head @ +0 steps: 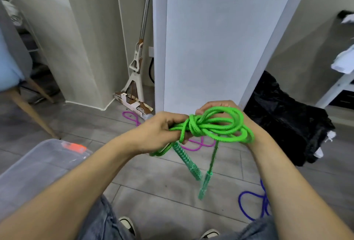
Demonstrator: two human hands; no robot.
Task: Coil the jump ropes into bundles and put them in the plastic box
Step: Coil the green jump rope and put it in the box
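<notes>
Head view: both hands meet at the centre of the frame around a green rope. The left hand has its fingers curled round one end of the coil, with strands running out below its fingers. The right hand sits behind the loops at centre right, fingers bent round them; most of it is hidden by the rope. A wrap of rope is knotted round the middle of the bundle, between the two hands. Two green handles hang down from the bundle toward the floor, the right one blurred.

At lower left is a clear plastic box, with something orange showing through its far corner. A purple rope lies on the floor just behind the hands, part of it reaching toward a mop that leans in the corner at upper centre. A blue rope lies on the floor at lower right, beside the right forearm. A black bag sits at right against a tall white panel.
</notes>
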